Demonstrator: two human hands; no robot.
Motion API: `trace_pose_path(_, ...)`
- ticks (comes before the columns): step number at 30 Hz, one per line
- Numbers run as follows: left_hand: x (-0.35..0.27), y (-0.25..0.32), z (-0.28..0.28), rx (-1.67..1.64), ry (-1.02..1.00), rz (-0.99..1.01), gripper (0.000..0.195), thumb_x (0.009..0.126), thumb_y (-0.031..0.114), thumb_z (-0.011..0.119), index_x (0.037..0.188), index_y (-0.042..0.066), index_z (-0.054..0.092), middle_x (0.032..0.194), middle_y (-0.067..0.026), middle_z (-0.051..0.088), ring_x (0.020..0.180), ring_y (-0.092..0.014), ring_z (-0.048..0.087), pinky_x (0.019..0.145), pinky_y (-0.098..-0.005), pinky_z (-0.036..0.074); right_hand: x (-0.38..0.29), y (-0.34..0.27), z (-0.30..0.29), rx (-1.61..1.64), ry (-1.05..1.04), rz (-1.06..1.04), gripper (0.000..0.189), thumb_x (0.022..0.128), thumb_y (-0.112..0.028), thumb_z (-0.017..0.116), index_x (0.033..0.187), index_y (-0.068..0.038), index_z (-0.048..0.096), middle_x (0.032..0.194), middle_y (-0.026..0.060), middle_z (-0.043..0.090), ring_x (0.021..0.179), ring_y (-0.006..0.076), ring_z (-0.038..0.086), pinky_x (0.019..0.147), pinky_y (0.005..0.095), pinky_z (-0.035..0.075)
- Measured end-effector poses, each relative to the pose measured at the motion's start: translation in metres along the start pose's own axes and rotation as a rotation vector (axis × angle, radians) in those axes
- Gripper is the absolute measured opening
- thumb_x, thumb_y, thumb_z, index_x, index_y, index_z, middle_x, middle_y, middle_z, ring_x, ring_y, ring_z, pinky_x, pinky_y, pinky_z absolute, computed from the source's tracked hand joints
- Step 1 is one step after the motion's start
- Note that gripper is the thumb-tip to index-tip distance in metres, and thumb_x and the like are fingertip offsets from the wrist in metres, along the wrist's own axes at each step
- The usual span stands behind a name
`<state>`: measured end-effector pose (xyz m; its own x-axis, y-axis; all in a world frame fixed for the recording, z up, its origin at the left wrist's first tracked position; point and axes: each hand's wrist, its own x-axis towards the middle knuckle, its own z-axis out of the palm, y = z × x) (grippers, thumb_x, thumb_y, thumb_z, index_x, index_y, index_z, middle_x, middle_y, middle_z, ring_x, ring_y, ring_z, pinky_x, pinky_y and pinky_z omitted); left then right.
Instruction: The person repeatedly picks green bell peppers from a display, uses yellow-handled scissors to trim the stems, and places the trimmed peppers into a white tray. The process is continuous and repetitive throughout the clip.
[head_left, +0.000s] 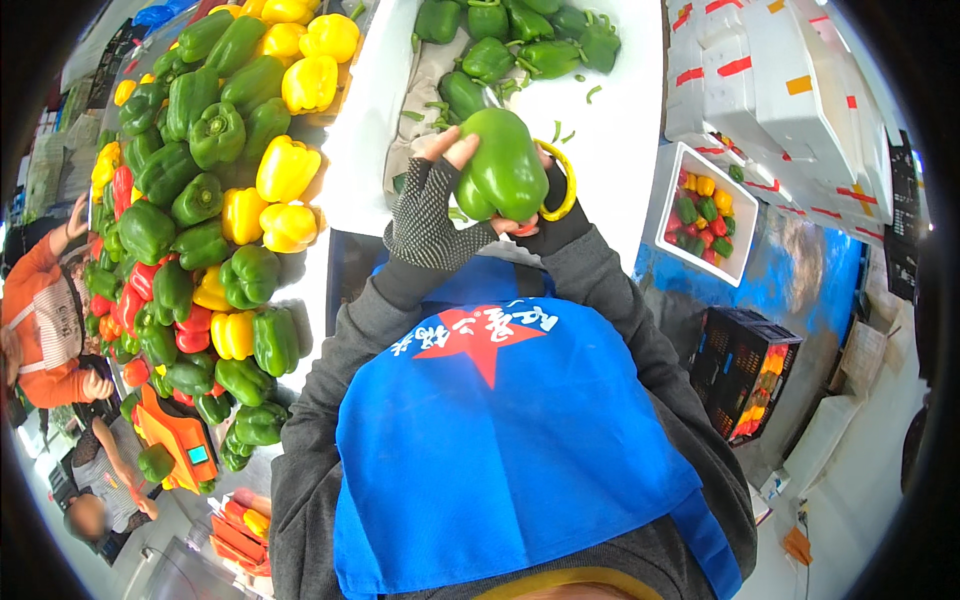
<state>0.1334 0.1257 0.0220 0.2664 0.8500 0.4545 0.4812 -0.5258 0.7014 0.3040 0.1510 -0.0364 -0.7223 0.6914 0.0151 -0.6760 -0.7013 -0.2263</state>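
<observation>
A large green bell pepper (502, 169) is held up in front of my apron, above the near end of a white foam box (637, 135). My left hand (439, 206), in a dotted fingerless glove, grips the pepper's left side with thumb and fingers. My right hand (556, 187) is mostly behind the pepper, at its right side. Around it curves the yellow loop handle (573, 180) of a cutting tool, probably scissors; a bit of metal shows past the pepper's top. Several green peppers (487, 60) and cut stem pieces (556, 131) lie in the box.
Green, yellow and red peppers (217, 135) are heaped on the table at left, near an orange scale (176, 435). Two other people (45, 322) are beyond it. At right stand stacked foam boxes (780, 97), a foam box of mixed peppers (742, 255) and a black crate (727, 367).
</observation>
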Motion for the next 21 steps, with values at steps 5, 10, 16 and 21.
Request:
trace_pose_path(5,-0.005,0.0,-0.007,0.031,-0.008,0.13,0.076,0.064,0.024,0.082,0.128,0.005,0.045,0.134,-0.0212,0.041,0.122,-0.036,0.044,0.098,-0.0421,0.04,-0.005,-0.001,0.005,-0.363,0.272,-0.282,0.06,0.084,-0.05,0.059,0.123,-0.005,0.049,0.11,0.0117,0.06,0.091,0.0219,0.064,0.07,0.0304,0.056)
trace_pose_path(10,-0.009,0.001,-0.01,-0.094,0.055,0.085,0.069,0.069,0.018,0.079,0.127,0.003,0.045,0.132,-0.0213,0.043,0.12,-0.035,0.046,0.098,-0.0405,0.041,-0.003,-0.001,0.015,-0.484,0.299,-0.25,0.061,0.083,-0.052,0.059,0.122,-0.006,0.05,0.11,0.0102,0.061,0.09,0.0194,0.064,0.067,0.0285,0.056)
trace_pose_path(16,-0.015,-0.005,-0.013,-0.722,0.079,-0.526,0.047,0.087,0.028,0.063,0.121,0.001,0.047,0.111,-0.0113,0.055,0.099,-0.014,0.056,0.074,-0.0269,0.05,0.009,0.005,0.02,-0.474,0.304,-0.138,0.059,0.087,-0.056,0.049,0.114,-0.004,0.052,0.086,0.016,0.064,0.047,0.0136,0.051,0.037,0.0233,0.038)
trace_pose_path(21,-0.023,-0.028,-0.021,-0.687,0.045,-0.812,0.048,0.094,0.046,0.045,0.106,0.0,0.054,0.075,-0.0087,0.061,0.055,-0.012,0.058,0.054,-0.0245,0.048,0.007,0.016,0.013,-0.409,0.281,0.034,0.06,0.09,-0.057,0.041,0.114,-0.002,0.051,0.077,0.0239,0.064,0.035,0.0138,0.045,0.031,0.0234,0.034)
